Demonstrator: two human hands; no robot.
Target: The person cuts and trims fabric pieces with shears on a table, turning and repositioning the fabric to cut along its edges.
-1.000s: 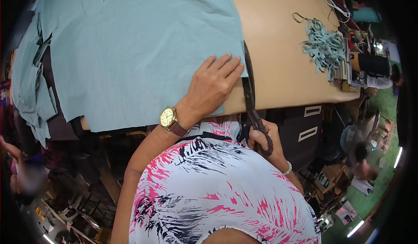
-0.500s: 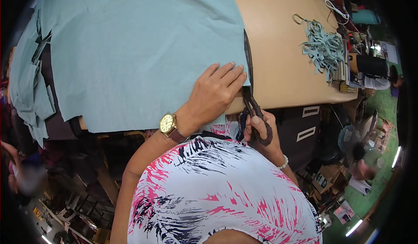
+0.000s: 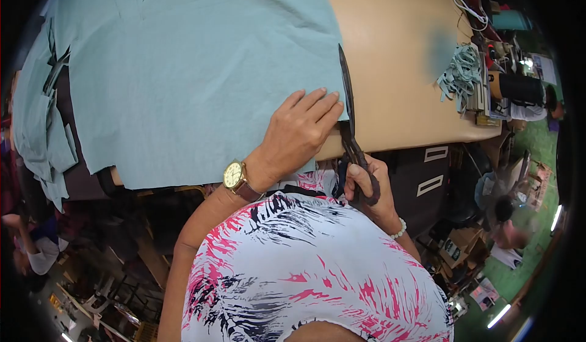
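Observation:
My left hand (image 3: 303,125), with a gold-faced watch (image 3: 233,175) on its wrist, lies flat on a light blue-green cloth (image 3: 183,86). Its fingers are spread a little, close to the cloth's right edge. Dark fabric scissors (image 3: 347,98) are gripped in my right hand (image 3: 373,186), just off the table's front edge. Their long blades run away from me along the cloth's right edge, and the tips reach past my left fingertips. Whether the lower blade lies under the cloth, I cannot tell.
The cloth covers much of the tan table (image 3: 397,86). A heap of blue-green fabric strips (image 3: 461,73) sits at the right, beside a white cord (image 3: 470,12) and stacked items. More folded cloth (image 3: 46,116) hangs at the left. Dark drawers (image 3: 421,174) stand below the table.
The scissors' blades have shifted slightly left and show more fully along the cloth's edge. The strip heap looks smaller, with a blurred bluish patch to its left. My left hand has barely moved.

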